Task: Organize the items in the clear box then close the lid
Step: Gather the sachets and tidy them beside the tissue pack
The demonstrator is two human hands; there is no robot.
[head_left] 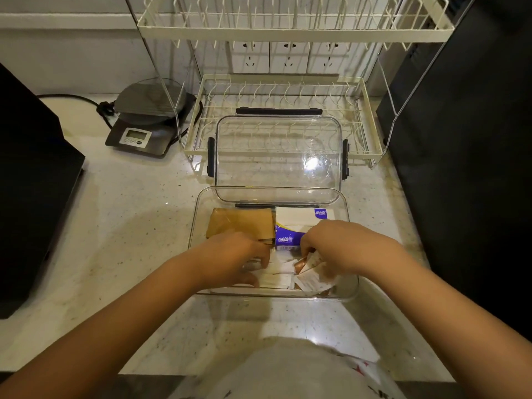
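With your right hand [339, 243] pinching small paper sachets [309, 279] and left hand [239, 254] pressing others flat inside the clear plastic box [349, 292], loose ones could slide out of order.

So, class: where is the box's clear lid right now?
In the head view the clear lid stands open just behind the clear box, in front of the lower wire rack, with the kitchen scale off to its left.

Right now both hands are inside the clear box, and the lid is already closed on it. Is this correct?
Not quite. The head view shows both hands, left hand and right hand, inside the clear box, but the lid is off, resting behind the box.
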